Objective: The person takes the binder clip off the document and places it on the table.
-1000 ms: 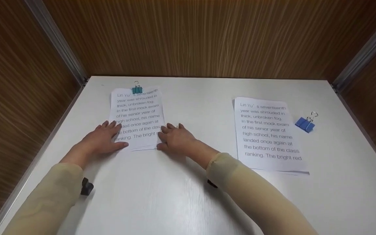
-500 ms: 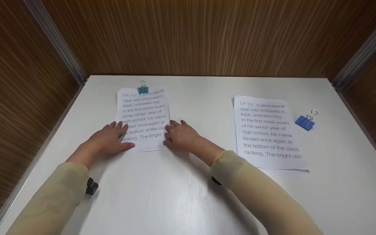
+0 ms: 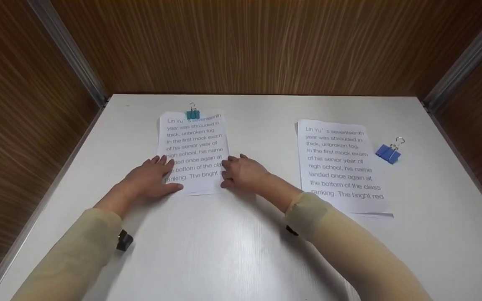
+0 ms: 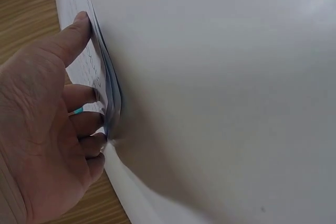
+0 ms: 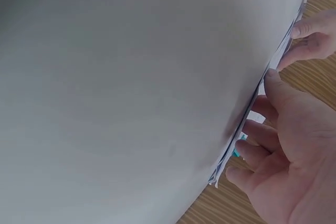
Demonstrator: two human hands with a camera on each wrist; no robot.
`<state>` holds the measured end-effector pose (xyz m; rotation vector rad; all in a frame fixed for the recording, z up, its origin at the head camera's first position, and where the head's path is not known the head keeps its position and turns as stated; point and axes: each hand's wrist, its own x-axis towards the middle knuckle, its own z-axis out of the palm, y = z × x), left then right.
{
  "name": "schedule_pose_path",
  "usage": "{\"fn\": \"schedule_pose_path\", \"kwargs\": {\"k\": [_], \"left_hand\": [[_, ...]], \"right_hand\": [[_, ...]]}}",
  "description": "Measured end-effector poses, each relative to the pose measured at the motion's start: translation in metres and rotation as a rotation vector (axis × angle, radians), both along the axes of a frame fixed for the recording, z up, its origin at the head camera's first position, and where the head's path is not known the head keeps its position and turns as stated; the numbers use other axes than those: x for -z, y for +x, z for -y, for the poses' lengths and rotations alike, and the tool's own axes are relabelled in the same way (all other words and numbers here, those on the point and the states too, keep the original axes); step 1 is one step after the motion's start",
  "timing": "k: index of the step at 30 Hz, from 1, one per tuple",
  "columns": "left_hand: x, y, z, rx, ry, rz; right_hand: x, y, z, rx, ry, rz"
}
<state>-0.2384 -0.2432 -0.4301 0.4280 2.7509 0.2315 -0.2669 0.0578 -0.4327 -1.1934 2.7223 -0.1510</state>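
A stack of printed sheets (image 3: pixel 195 144) lies on the white table, with a teal binder clip (image 3: pixel 193 114) at its top edge. Along its left side rests my left hand (image 3: pixel 149 177), fingers spread and thumb on the lower corner. My right hand (image 3: pixel 245 173) touches the opposite side with its fingertips, the fingers slightly bent. In the left wrist view, the layered paper edges (image 4: pixel 113 90) bow up near the fingers of my left hand (image 4: pixel 42 108). The right wrist view has the thumb and fingers of my right hand (image 5: pixel 294 140) along the stack's edge.
To the right lies a second stack of printed sheets (image 3: pixel 337 167), its lower sheets slightly out of line. Beside it is a blue binder clip (image 3: pixel 388 154) with a raised wire handle. Wood-grain panels (image 3: pixel 257 46) stand behind the table and at both sides.
Both hands and the clipped stack between them have slid to the right across the table. The second stack and the blue binder clip stay in place on the table.
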Motion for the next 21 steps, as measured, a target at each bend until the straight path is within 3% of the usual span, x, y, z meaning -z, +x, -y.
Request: {"fn": "schedule_pose_path", "kwargs": {"k": [9, 21], "left_hand": [[0.000, 0.004, -0.020, 0.002, -0.007, 0.004], [-0.007, 0.009, -0.039, 0.034, -0.043, -0.005]], "right_hand": [[-0.001, 0.007, -0.023, -0.075, 0.006, -0.057], [-0.008, 0.015, -0.045, -0.079, -0.029, -0.015]]}}
